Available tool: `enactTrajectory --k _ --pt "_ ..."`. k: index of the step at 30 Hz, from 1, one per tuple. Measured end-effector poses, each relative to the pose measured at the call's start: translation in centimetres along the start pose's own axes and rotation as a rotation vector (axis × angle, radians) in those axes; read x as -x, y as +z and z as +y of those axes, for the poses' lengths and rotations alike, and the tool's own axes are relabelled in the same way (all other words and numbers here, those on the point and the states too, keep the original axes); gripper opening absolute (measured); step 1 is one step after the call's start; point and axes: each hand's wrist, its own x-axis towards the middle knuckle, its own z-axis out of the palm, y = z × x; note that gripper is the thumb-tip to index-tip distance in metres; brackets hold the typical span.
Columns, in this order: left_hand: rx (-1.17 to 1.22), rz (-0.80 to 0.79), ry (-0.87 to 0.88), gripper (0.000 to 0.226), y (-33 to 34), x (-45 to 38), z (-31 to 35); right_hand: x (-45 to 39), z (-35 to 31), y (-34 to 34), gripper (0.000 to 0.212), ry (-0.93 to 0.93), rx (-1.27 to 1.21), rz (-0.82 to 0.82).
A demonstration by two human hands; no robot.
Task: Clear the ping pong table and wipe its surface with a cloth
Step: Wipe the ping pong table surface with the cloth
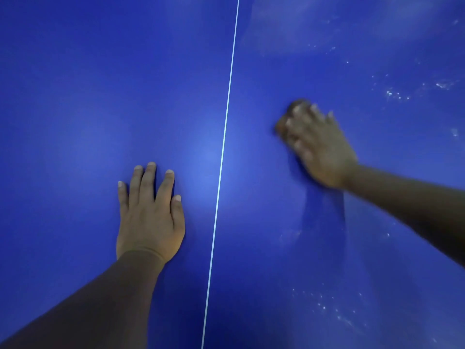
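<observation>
The right hand [318, 144] is smeared by motion blur, so its fingers cannot be told apart cleanly. Beneath them a brownish lump, perhaps the cloth [289, 117], is almost wholly covered and blurred. Both forearms run out of the picture's edges. The table [100, 84] fills the view, its edges cut off. White specks [397, 94] are too small to identify.

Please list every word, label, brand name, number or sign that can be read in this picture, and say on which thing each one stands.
There are none. The blue table surface carries only a plain white line, with no letters or numbers. The left hand and the right hand, which is blurred, bear no text. The small brownish thing under the right hand, probably the cloth, shows no label.
</observation>
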Motion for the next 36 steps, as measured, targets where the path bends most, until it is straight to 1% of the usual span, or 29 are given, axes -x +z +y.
enactTrajectory --k 2,4,5,6,7,8,9,11,12,13,14,15,17,19,20,21,22,23,24,25,27,28,29,30,32,34,35,36 --pt "0.007 0.005 0.002 0.061 0.0 0.0 0.0 6.8 -5.3 0.5 0.053 -0.265 0.016 -0.042" --pt "0.010 0.006 0.002 0.062 0.0 0.0 0.1 13.0 -9.2 0.6 0.055 -0.536 -0.009 -0.094" --pt "0.010 0.006 0.004 0.062 0.0 0.0 0.1 14.2 -9.5 0.5 0.056 -0.635 -0.001 -0.111" --pt "0.010 0.008 0.006 0.062 -0.1 0.0 0.1 13.9 -8.7 0.3 0.055 -0.669 -0.001 -0.129" --pt "0.010 0.009 0.005 0.061 -0.1 0.0 0.2 12.5 -7.0 0.3 0.052 -0.614 0.020 -0.104" --pt "0.012 0.005 0.004 0.059 -0.2 0.0 0.2 10.6 -5.1 0.4 0.049 -0.458 0.038 -0.051" --pt "0.016 0.002 0.003 0.056 -0.3 0.0 0.3 8.6 -2.9 0.1 0.050 -0.225 0.038 0.003" --pt "0.017 0.002 0.000 0.054 -0.3 0.0 0.3 6.1 1.2 -0.2 0.055 0.289 0.010 0.043" --pt "0.021 0.001 0.001 0.055 -0.3 0.1 0.3 5.7 1.8 -0.1 0.055 0.475 -0.016 0.055" --pt "0.026 0.002 0.005 0.056 -0.3 0.1 0.2 5.6 1.0 -0.1 0.054 0.540 -0.004 0.081" --pt "0.030 0.001 0.008 0.059 -0.4 0.0 0.1 6.0 -0.9 0.2 0.052 0.501 0.018 0.091" --pt "0.039 -0.006 0.012 0.064 -0.4 -0.1 0.0 6.8 -3.7 0.3 0.048 0.374 0.038 0.109" --pt "0.085 -0.032 0.025 0.070 -0.7 0.1 -0.3 10.4 -10.9 0.5 0.044 0.003 0.011 0.110" --pt "0.143 -0.035 0.097 0.072 -1.0 1.0 -0.4 16.7 -17.5 0.9 0.048 -0.430 0.003 0.021" --pt "0.159 -0.032 0.146 0.071 -1.2 2.2 -0.4 19.2 -19.1 0.9 0.049 -0.589 -0.021 -0.048" --pt "0.161 -0.028 0.192 0.070 -1.3 3.9 -0.4 20.4 -19.1 0.6 0.050 -0.703 -0.035 -0.106" --pt "0.160 -0.023 0.225 0.066 -1.4 5.9 -0.4 20.2 -17.8 0.3 0.049 -0.750 -0.029 -0.121" --pt "0.164 -0.020 0.244 0.062 -1.4 8.1 -0.4 18.8 -15.8 0.1 0.048 -0.708 0.004 -0.097" --pt "0.172 -0.023 0.255 0.059 -1.4 10.4 -0.5 17.0 -13.3 0.0 0.047 -0.559 0.034 -0.063" --pt "0.176 -0.030 0.266 0.056 -1.5 12.7 -0.7 15.3 -10.8 -0.6 0.047 -0.338 0.049 -0.049" --pt "0.159 -0.049 0.288 0.054 -1.9 16.7 -1.6 13.9 -5.6 -1.3 0.058 0.125 0.059 -0.040" --pt "0.138 -0.058 0.297 0.054 -2.0 18.4 -2.2 14.4 -4.6 -1.4 0.064 0.255 0.030 -0.031" --pt "0.114 -0.065 0.306 0.054 -2.2 20.0 -2.8 15.2 -5.0 -1.2 0.066 0.279 0.024 -0.021" --pt "0.091 -0.070 0.314 0.054 -2.3 21.4 -3.3 16.6 -6.4 -0.6 0.064 0.230 0.049 -0.010" --pt "0.057 -0.088 0.343 0.055 -2.2 23.8 -3.9 20.7 -11.3 -0.2 0.055 0.007 0.077 0.000" --pt "0.028 -0.126 0.395 0.057 -1.9 25.3 -4.3 27.3 -16.5 0.3 0.049 -0.281 0.057 -0.051" --pt "0.018 -0.142 0.419 0.059 -1.7 25.6 -4.5 30.7 -18.4 0.3 0.047 -0.403 0.025 -0.093" --pt "0.010 -0.150 0.434 0.060 -1.6 25.6 -4.6 33.2 -19.2 0.1 0.046 -0.485 -0.002 -0.132"
